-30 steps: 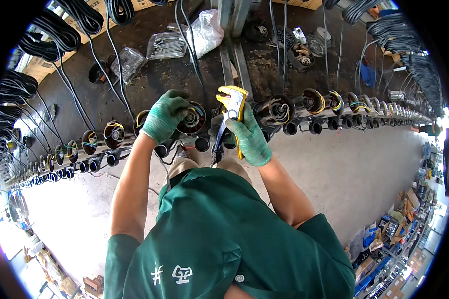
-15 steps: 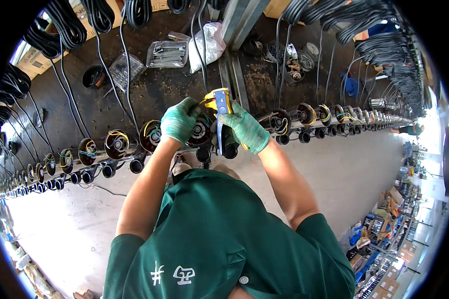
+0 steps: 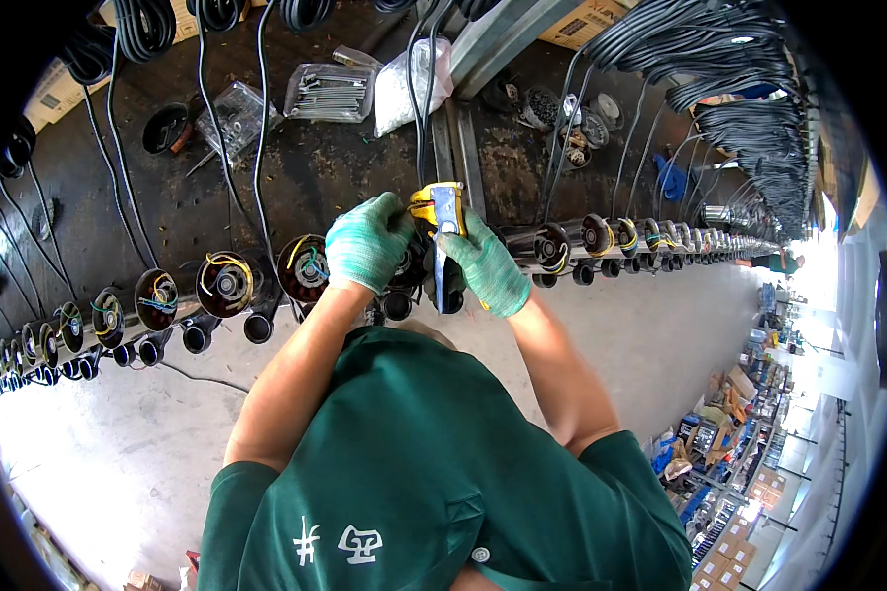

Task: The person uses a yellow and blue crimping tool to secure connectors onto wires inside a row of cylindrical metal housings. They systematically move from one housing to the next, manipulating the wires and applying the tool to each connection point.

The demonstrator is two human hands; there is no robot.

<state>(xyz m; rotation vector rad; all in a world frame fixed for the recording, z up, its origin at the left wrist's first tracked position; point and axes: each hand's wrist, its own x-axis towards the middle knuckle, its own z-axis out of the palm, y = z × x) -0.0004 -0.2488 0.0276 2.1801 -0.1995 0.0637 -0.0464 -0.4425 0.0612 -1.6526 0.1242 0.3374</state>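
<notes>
My right hand [image 3: 489, 268], in a green knit glove, is wrapped round a wire stripper [image 3: 448, 210] with blue and yellow parts. The tool stands upright in the picture, its yellow jaws pointing left. My left hand [image 3: 367, 244], gloved alike, has its fingers closed right beside those jaws. What its fingertips hold is hidden by the glove. Under both hands lies a partly covered round motor housing. Just left of it, an open round housing [image 3: 304, 268] shows yellow and blue wires.
A long row of similar housings [image 3: 225, 284] runs left and right. Coiled black cables [image 3: 695, 49] hang beyond it. On the dark bench are a bag of bolts [image 3: 330, 94], a white plastic bag [image 3: 402, 91], a small black bowl [image 3: 166, 128] and a metal post [image 3: 463, 148].
The view has shifted slightly. Both hands and the wire stripper are a little further right and lower in the picture, and my left hand has come closer to the jaws, its fingers still closed.
</notes>
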